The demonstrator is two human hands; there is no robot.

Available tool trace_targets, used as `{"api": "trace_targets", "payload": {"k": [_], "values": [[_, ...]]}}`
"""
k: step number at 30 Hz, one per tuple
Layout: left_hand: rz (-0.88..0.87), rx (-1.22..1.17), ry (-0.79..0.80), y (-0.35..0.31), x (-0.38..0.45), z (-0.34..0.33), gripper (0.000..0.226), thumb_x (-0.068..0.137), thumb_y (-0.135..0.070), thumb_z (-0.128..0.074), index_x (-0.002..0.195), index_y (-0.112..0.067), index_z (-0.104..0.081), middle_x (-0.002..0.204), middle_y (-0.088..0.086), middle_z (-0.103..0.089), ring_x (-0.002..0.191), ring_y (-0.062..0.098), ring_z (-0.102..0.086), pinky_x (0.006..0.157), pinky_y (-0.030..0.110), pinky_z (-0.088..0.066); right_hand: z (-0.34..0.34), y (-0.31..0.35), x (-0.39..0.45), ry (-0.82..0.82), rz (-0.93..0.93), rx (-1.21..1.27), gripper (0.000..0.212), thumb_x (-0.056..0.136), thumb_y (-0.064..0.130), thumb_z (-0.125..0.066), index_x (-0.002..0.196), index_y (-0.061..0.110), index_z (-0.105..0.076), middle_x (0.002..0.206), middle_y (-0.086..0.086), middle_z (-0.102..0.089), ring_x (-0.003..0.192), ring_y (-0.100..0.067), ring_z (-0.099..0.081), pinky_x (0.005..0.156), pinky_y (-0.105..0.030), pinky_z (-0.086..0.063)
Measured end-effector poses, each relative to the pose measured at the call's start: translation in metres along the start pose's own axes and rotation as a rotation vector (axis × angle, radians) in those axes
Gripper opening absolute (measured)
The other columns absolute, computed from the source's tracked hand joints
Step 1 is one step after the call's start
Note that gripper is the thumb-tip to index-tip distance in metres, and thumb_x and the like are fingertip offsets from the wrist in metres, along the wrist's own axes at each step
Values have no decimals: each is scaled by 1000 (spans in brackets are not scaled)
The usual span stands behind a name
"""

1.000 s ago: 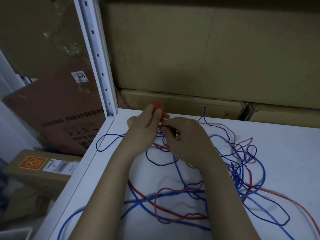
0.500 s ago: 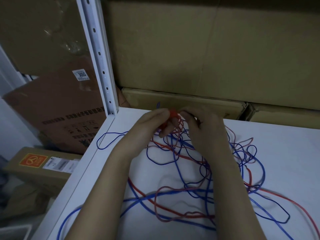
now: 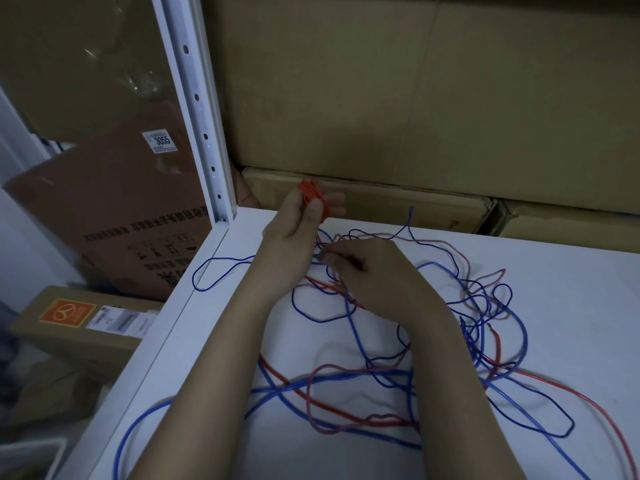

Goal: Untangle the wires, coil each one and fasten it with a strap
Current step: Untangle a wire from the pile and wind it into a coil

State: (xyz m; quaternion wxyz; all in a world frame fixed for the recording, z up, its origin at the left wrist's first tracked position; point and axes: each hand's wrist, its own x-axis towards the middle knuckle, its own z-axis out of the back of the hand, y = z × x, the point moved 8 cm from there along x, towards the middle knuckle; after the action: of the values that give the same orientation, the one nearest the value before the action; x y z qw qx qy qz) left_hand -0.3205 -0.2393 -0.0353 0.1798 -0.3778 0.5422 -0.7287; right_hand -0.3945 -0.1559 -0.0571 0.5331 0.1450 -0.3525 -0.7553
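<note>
**Red coil raised in the left hand, right hand in the tangle**

The left hand [image 3: 300,221] holds a small red coil [image 3: 313,199] pinched between thumb and fingers, lifted above the far edge of the white shelf [image 3: 571,289]. The right hand [image 3: 367,275] rests low just beside it, fingers curled, pinching a strand of the tangled wires [image 3: 433,344], red, pink and blue, spread loose over the shelf. Cardboard boxes [image 3: 398,98] stand behind.

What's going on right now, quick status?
Left hand grips small red coil. Right hand pinches wire in the tangle. Red and blue wires all knotted.
</note>
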Motion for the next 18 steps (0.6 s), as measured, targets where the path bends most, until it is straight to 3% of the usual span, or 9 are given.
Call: {"api": "trace_targets", "payload": {"k": [2,3,6,9,11,13,15,18], "values": [[-8,239,41,4,-2,-1,22,105,-21,-34,112,-27,-54,103,-21,-63,107,-3,-56,112,37,-29,5,5,-1,-40,43,-34,20,96,22,-52,92,22,-71,64,19,-56,63,-2,-53,58,-17,-36],[-10,335,73,7,-3,-3,23,105,-23,-32,112,-25,-53,103,-20,-63,103,-10,-53,114,37,-20,10,7,-2,-80,59,-40,18,95,21,-53,90,22,-71,64,17,-57,63,-2,-53,58,-17,-37],[3,472,157,12,-6,-9,31,105,-28,-28,108,-18,-56,90,-13,-67,86,-24,-46,100,20,-11,28,14,-7,-225,125,-52,14,93,17,-58,94,19,-72,75,12,-61,69,3,-52,62,-11,-37],[2,412,208,9,-8,-12,34,105,-27,-29,86,-30,-58,58,-24,-59,71,-16,-50,92,30,-25,42,15,-10,-342,167,-89,10,91,16,-63,93,15,-72,82,-1,-61,68,-2,-47,65,-14,-34],[32,329,263,10,-9,-15,43,105,-33,-30,76,-27,-61,62,-15,-63,71,-3,-55,91,32,-36,52,12,-13,-440,158,-89,7,88,19,-68,89,14,-72,78,3,-57,68,-1,-45,65,-11,-34],[74,189,331,9,-11,-20,48,100,-44,-31,68,-28,-63,66,-4,-64,69,7,-56,84,22,-42,61,10,-17,-545,150,-97,10,82,22,-74,82,13,-70,73,9,-48,65,2,-43,63,-9,-33],[94,49,392,5,-14,-27,47,95,-48,-32,62,-34,-62,60,-6,-58,62,6,-51,68,11,-41,66,9,-19,-591,163,-93,12,81,22,-75,80,12,-69,74,4,-52,65,1,-43,61,-10,-32],[94,-39,407,6,-13,-30,43,102,-33,-34,68,-29,-61,57,-11,-54,56,3,-46,60,10,-39,61,5,-17,-534,181,26,4,87,17,-68,85,17,-71,83,-4,-62,72,-3,-51,66,-10,-36]]}}
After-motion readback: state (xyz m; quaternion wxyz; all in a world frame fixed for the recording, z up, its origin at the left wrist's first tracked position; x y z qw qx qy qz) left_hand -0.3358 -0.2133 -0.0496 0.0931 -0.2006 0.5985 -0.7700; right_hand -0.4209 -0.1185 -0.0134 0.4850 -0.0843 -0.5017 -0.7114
